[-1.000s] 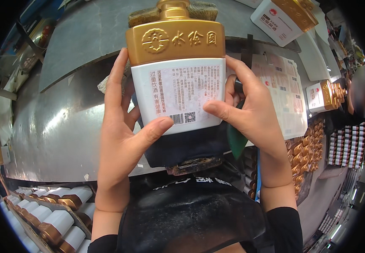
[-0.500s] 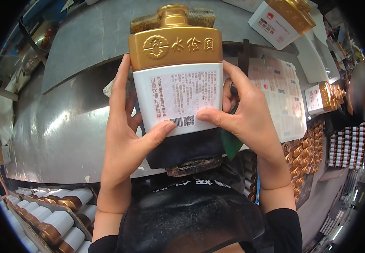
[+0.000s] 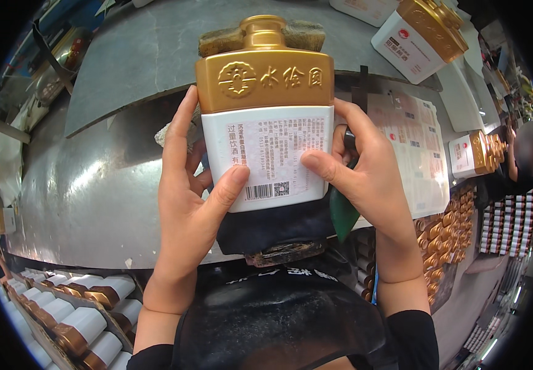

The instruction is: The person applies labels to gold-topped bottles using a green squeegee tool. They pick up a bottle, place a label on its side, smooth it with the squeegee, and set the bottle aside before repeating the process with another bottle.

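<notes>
A flat bottle point(image 3: 272, 157) with a white body and a gold shoulder and neck is between my two hands, its label side facing up. Fingers of my left hand point(image 3: 195, 179) wrap the left edge, and the thumb presses on the label point(image 3: 278, 154) near its lower left. My right hand point(image 3: 359, 160) grips the opposite edge, its thumb lying on the label's right part. A barcode and square code show below the thumbs. Under the bottle's base is a dark cloth pad point(image 3: 275, 231). A worn block point(image 3: 306, 36) shows behind the neck. The fingers behind the bottle are partly hidden.
A grey metal worktop point(image 3: 94, 191) spreads around. At right lies a sheet of labels point(image 3: 423, 160) beside a green pointed piece point(image 3: 343, 213). Another gold-and-white bottle point(image 3: 411, 46) is at the upper right. Rows of bottles point(image 3: 81, 324) fill the lower left. A person point(image 3: 519, 154) is at far right.
The bottle and surroundings sit slightly lower and further right in view. Both thumbs have slid up the label, uncovering more of the barcode. The bottle is still held by both hands.
</notes>
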Demonstrator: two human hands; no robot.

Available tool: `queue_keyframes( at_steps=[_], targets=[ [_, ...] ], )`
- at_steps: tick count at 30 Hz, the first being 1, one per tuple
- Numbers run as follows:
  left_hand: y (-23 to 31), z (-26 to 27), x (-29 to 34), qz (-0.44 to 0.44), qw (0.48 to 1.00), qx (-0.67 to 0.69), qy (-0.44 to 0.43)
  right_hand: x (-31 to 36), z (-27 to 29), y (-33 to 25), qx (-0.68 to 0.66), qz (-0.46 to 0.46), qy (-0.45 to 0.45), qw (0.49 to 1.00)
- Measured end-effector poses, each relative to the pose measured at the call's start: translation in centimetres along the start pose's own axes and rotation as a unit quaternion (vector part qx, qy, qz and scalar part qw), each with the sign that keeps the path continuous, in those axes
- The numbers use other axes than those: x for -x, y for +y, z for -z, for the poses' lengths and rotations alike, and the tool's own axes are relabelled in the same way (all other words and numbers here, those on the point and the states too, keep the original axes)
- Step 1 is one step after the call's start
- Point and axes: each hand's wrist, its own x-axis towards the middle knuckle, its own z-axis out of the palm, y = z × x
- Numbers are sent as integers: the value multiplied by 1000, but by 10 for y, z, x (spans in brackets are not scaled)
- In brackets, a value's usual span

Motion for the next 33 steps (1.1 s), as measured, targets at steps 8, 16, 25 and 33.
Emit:
queue_keyframes(
  at_steps=[8, 16, 25, 33],
  targets=[
    [-5, 5, 3, -4, 999, -1, -37, 0, -1, 2, 3, 5, -8, 1000],
    [-10, 10, 6, 1, 997, 41, -60, -31, 57, 35, -200, -70, 18, 977],
    [-20, 7, 15, -50, 995, -72, -50, 10, 41, -20, -76, 139, 47, 986],
    [-10, 8, 20, -3, 997, 65, -32, -46, -3, -61, 279, 501, 67, 817]
  ],
)
